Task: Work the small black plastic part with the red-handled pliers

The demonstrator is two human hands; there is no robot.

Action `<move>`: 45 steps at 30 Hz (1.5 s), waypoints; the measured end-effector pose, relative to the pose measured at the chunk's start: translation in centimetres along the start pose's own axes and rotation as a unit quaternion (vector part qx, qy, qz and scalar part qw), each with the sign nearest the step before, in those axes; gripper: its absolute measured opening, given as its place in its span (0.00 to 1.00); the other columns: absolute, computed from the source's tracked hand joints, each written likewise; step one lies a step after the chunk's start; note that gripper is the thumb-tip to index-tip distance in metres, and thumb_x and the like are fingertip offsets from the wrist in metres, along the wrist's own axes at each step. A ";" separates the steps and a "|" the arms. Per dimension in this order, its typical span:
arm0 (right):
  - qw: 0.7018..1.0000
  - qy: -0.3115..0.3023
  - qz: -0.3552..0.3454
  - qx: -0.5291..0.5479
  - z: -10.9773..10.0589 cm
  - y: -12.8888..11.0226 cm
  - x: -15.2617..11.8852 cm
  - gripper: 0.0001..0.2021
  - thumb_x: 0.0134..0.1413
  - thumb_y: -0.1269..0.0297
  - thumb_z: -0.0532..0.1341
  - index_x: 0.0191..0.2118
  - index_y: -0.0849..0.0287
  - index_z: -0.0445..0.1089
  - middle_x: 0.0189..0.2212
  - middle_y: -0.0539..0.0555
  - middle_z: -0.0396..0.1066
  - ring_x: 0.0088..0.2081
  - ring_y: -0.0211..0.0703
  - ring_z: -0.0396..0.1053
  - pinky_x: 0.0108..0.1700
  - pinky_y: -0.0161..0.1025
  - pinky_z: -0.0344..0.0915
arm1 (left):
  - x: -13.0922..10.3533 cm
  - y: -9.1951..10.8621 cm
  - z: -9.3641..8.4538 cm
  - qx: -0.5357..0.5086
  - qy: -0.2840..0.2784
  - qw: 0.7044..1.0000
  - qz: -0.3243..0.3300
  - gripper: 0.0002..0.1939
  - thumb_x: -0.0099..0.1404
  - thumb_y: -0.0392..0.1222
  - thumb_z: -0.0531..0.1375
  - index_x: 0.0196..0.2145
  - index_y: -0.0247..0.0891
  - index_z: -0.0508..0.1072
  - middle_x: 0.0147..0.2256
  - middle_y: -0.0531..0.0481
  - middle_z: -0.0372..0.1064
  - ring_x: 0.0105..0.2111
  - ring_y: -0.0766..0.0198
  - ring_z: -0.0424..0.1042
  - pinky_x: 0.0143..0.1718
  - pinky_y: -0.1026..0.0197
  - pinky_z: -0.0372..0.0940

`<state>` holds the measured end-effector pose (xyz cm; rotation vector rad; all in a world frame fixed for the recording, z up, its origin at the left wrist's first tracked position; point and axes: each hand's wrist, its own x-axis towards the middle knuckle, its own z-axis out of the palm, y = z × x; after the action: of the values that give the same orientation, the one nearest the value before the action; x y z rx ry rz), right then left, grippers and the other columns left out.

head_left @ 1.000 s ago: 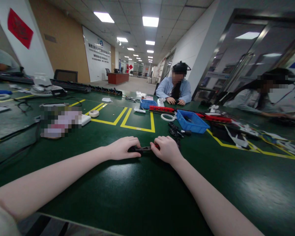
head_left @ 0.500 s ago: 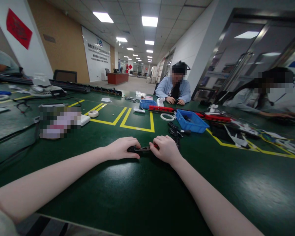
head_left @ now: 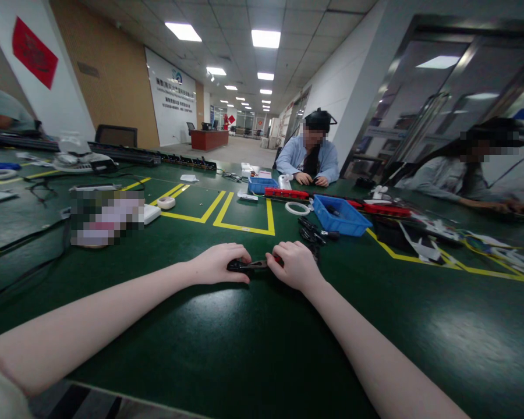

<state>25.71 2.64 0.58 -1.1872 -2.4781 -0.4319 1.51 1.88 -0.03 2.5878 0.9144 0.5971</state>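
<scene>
Blue bins [head_left: 341, 227] on green table [head_left: 227, 361]

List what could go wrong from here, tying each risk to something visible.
1. The slim grey metal tool bridges the gap between the left hand and right hand; a slip might jab either one.
2. The small black object is partly hidden in the left hand, so a loose grip could go unnoticed.
3. Tangled black cables lie just beyond the right hand and might snag it.

White wall sign [head_left: 170, 96] carries Chinese lettering, too blurred to read
</scene>
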 end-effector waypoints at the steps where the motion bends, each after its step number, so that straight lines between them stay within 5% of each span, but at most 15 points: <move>1: 1.000 -0.002 0.001 0.001 0.0 0.0 0.0 0.17 0.64 0.59 0.53 0.25 0.60 0.68 0.25 0.54 0.70 0.30 0.41 0.64 0.36 0.40 0.51 | 0.0 0.0 0.0 0.010 0.001 1.000 0.003 0.17 0.62 0.52 0.64 0.44 0.39 0.71 0.39 0.49 0.71 0.39 0.58 0.70 0.39 0.59 0.62; 10: 1.000 -0.010 0.007 0.014 0.0 -0.1 0.0 0.17 0.64 0.60 0.53 0.25 0.59 0.68 0.25 0.53 0.70 0.30 0.40 0.64 0.36 0.39 0.50 | 0.2 0.4 -0.2 0.080 -0.016 0.997 -0.003 0.20 0.64 0.59 0.61 0.39 0.38 0.71 0.37 0.49 0.68 0.35 0.59 0.69 0.35 0.59 0.60; 45: 0.998 -0.058 0.003 0.022 -0.4 -0.4 0.3 0.16 0.64 0.59 0.53 0.28 0.60 0.69 0.29 0.54 0.71 0.33 0.41 0.65 0.37 0.39 0.52 | -0.1 0.4 -0.2 0.055 -0.037 0.998 0.007 0.18 0.66 0.56 0.59 0.44 0.39 0.69 0.40 0.49 0.68 0.38 0.58 0.70 0.36 0.60 0.61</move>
<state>25.28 2.43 1.02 -1.2343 -2.5677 -0.3132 1.55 1.59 0.27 2.6956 0.9301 0.4635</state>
